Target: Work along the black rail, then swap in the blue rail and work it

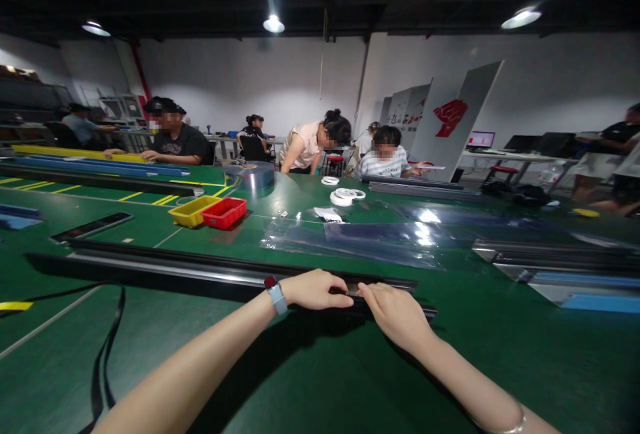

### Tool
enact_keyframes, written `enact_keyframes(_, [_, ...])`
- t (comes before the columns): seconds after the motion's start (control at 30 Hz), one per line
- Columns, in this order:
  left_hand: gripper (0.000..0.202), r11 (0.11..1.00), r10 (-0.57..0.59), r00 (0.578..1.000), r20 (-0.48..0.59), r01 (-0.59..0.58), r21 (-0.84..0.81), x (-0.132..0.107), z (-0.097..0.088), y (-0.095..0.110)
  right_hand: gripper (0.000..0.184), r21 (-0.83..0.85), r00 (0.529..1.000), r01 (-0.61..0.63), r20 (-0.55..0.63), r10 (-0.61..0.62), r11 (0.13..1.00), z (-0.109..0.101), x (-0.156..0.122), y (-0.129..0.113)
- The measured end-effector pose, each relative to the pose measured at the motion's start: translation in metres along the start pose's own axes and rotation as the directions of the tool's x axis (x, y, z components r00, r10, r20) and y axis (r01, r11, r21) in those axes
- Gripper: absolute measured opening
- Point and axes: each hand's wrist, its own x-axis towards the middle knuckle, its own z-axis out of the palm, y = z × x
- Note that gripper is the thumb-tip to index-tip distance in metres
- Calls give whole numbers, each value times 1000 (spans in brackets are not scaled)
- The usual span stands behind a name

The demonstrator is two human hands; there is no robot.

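Closest in, a loose, thin black strap [107, 354] lay on the smooth green tabletop [380, 381], well to the left of the hands. The left hand [315, 289], a watch with a pale blue band [277, 297] at its wrist, was half curled over a long black channel-shaped profile [165, 273], thumb and forefinger slightly parted. Just beside its fingertips, the right hand [400, 313] bent its fingers down to the same profile. Whether either hand gripped it or some small piece (the fingers partly hid that spot) I could not tell. The profile lay beneath both hands, running far off to the left and ending just right of the right hand.

Well right of the right hand lay a stack of black and blue profiles [575, 264]. Beyond the hands spread glossy clear plastic sheets [375, 241]; off to the left were a dark, flat smartphone [93, 226], then a yellow plastic tray [194, 211] beside a red plastic tray [225, 213]. Past the sheets lay white ring-shaped rolls [343, 198]. Farthest from the hands, a person in a light striped shirt [383, 163] was across the tabletop.
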Motion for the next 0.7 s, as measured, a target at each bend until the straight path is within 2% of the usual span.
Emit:
enact_keyframes(0.1, [39,1000,-2,1000,3,2,2,0,0,0,47,42,999,-35,-20,36,998,-1,0,-1])
enact_keyframes(0.27, [39,1000,-5,1000,5,5,-25,0,-2,0,46,71,1000,2,-3,-2,997,-3,-1,-2])
enact_keyframes(0.47, [39,995,-19,1000,0,19,-100,0,-2,-3,48,100,995,-93,-13,95,991,-5,-2,-3])
enact_keyframes(0.7, [41,998,-6,1000,16,7,-60,0,0,-2,45,100,998,-54,-3,55,993,-6,-1,-4])
